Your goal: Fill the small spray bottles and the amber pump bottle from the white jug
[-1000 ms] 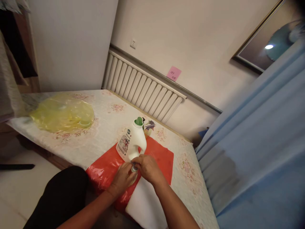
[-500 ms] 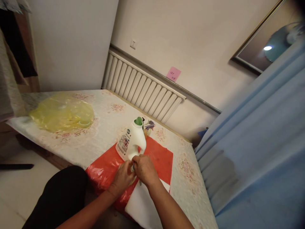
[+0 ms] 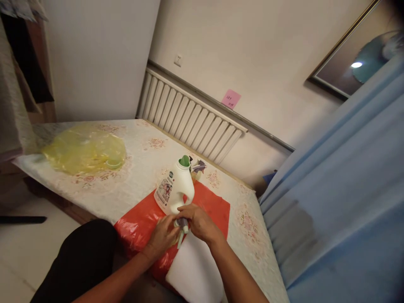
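Note:
In front of me, my left hand (image 3: 164,233) is closed round the body of a small spray bottle, mostly hidden by the fingers. My right hand (image 3: 198,221) grips the bottle's grey-purple trigger spray head (image 3: 183,224), whose pale nozzle and trigger stick out below the fingers. Just beyond both hands a cream-white jug with a handle (image 3: 179,185) stands upright, a green piece (image 3: 184,160) sitting in its uncapped mouth. Under the jug lies a red plastic sheet (image 3: 208,202). A white pad (image 3: 195,269) rests beneath my right forearm.
Behind the jug are more trigger spray heads (image 3: 198,166). A crumpled yellow plastic bag (image 3: 85,147) with a pale round lid (image 3: 113,164) lies on the floral tablecloth (image 3: 142,164) at left. A radiator (image 3: 189,113) lines the wall; a blue curtain (image 3: 331,181) hangs at right.
My right hand has turned and opened up a little round the spray head, so the nozzle and trigger now show. The view has shifted slightly.

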Action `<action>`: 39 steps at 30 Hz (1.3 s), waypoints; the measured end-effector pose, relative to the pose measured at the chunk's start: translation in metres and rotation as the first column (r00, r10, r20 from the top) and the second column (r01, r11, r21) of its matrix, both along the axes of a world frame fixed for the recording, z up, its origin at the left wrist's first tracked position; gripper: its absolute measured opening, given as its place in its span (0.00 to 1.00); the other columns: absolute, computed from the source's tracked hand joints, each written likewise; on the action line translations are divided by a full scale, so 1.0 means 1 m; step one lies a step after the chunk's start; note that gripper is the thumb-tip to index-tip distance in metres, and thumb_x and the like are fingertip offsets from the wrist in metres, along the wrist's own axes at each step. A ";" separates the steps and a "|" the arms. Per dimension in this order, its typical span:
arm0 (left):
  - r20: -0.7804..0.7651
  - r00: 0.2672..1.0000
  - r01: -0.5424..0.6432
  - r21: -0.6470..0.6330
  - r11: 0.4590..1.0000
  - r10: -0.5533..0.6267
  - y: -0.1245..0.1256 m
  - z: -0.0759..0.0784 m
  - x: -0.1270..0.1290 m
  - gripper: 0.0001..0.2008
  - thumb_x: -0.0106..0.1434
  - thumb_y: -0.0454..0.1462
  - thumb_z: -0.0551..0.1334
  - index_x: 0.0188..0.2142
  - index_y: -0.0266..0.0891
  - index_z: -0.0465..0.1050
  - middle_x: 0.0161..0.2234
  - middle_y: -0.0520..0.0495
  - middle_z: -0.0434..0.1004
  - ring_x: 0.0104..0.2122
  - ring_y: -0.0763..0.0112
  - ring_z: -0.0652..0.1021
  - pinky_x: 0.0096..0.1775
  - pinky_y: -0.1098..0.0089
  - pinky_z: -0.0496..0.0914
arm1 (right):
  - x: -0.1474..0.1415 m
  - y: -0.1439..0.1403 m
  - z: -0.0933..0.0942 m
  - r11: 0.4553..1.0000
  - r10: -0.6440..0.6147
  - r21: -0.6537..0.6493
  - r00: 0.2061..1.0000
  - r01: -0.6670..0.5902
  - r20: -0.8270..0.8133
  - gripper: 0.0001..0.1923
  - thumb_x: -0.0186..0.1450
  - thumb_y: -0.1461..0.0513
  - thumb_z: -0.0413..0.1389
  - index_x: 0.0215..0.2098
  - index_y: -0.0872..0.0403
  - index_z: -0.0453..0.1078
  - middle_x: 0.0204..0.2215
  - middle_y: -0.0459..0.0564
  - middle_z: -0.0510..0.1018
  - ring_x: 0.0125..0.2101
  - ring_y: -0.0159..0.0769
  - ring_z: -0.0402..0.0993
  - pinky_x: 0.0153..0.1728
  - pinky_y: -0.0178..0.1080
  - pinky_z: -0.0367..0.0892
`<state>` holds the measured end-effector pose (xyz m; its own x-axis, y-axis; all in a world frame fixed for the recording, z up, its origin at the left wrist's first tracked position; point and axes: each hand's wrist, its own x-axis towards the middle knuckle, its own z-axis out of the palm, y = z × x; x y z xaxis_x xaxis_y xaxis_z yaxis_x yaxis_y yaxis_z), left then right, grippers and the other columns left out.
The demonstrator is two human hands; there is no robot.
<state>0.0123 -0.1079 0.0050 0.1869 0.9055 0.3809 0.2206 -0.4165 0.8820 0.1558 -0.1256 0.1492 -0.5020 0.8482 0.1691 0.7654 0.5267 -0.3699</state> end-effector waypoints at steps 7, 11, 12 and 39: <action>0.072 0.996 0.050 0.014 0.999 -0.051 0.001 -0.007 -0.003 0.15 0.61 0.40 0.59 0.46 0.40 0.75 0.45 0.42 0.81 0.45 0.58 0.78 0.50 0.57 0.72 | 0.000 -0.002 0.002 1.000 0.020 -0.023 1.000 -0.019 0.018 0.16 0.61 0.74 0.55 0.39 0.50 0.78 0.37 0.46 0.82 0.42 0.36 0.75 0.47 0.35 0.64; 0.096 0.991 0.089 0.028 0.996 -0.091 -0.002 -0.005 -0.004 0.14 0.62 0.42 0.60 0.45 0.40 0.76 0.42 0.43 0.81 0.43 0.59 0.79 0.48 0.60 0.73 | -0.005 -0.006 0.007 0.998 -0.058 -0.026 0.997 0.059 0.040 0.12 0.62 0.72 0.56 0.35 0.51 0.77 0.34 0.46 0.81 0.39 0.36 0.74 0.42 0.33 0.63; 0.101 0.991 0.089 0.024 0.996 -0.091 -0.002 -0.005 -0.004 0.14 0.63 0.42 0.59 0.44 0.40 0.76 0.42 0.43 0.81 0.43 0.59 0.79 0.48 0.60 0.73 | -0.006 -0.007 0.006 0.996 -0.087 -0.025 0.995 0.088 0.047 0.11 0.62 0.72 0.56 0.34 0.51 0.76 0.33 0.46 0.81 0.38 0.36 0.74 0.41 0.33 0.63; 0.033 0.998 0.056 0.045 0.997 -0.058 -0.002 -0.006 -0.004 0.16 0.62 0.43 0.57 0.46 0.41 0.75 0.45 0.40 0.80 0.47 0.55 0.77 0.52 0.55 0.71 | -0.018 -0.025 -0.049 0.895 -0.442 -0.226 0.832 0.385 -0.335 0.13 0.56 0.68 0.58 0.39 0.52 0.74 0.30 0.41 0.77 0.30 0.33 0.72 0.32 0.31 0.65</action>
